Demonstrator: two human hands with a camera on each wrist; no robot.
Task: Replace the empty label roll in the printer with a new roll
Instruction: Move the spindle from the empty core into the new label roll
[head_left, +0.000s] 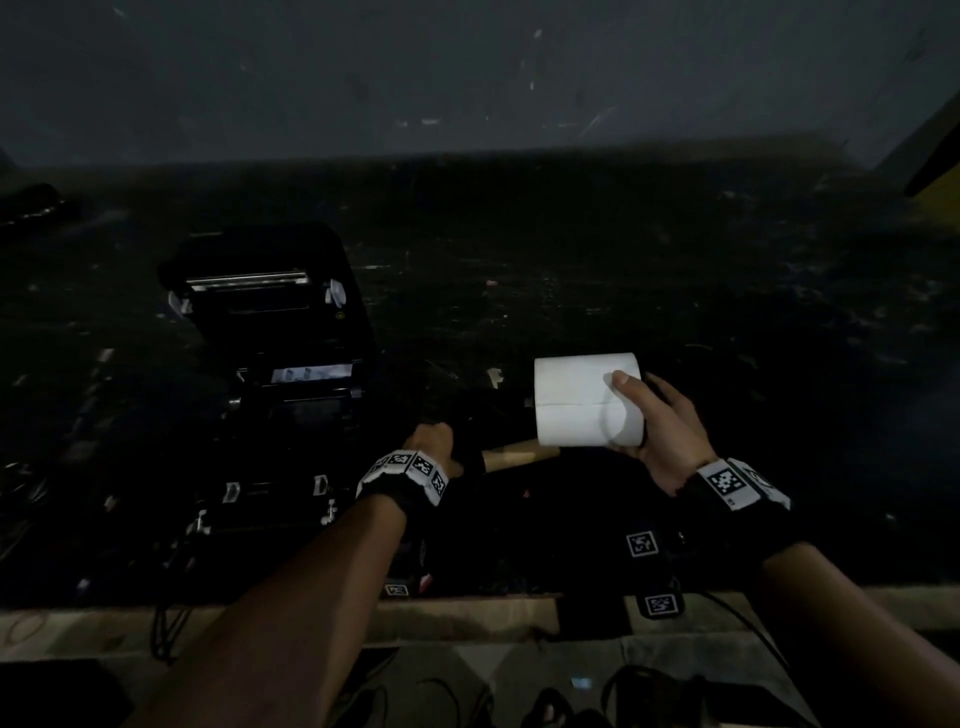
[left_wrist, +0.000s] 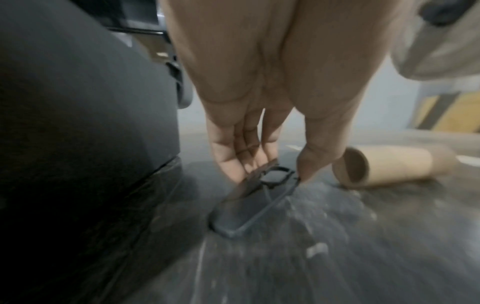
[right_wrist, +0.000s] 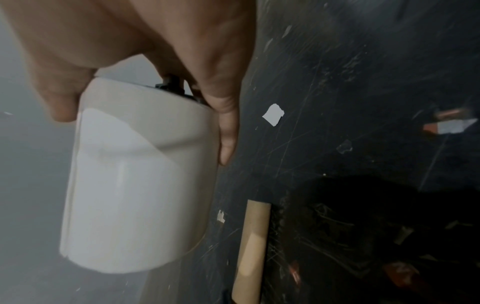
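The black label printer (head_left: 270, 332) stands open at the left of the dark table. My right hand (head_left: 631, 415) grips a full white label roll (head_left: 587, 400) above the table, thumb on top; in the right wrist view a black spindle end (right_wrist: 171, 86) pokes out of the roll (right_wrist: 140, 185). The empty brown cardboard core (head_left: 519, 453) lies on the table between my hands. My left hand (left_wrist: 276, 172) is down at the tabletop beside the printer (left_wrist: 78, 123), pinching one end of a flat black plastic piece (left_wrist: 241, 214) that tilts off the surface.
Scraps of white paper (right_wrist: 273, 114) dot the scratched tabletop. Black straps with marker tags (head_left: 641, 543) and cables lie near the table's front edge (head_left: 467, 613). A yellow-and-black striped object (head_left: 935, 171) is at the far right. A grey wall backs the table.
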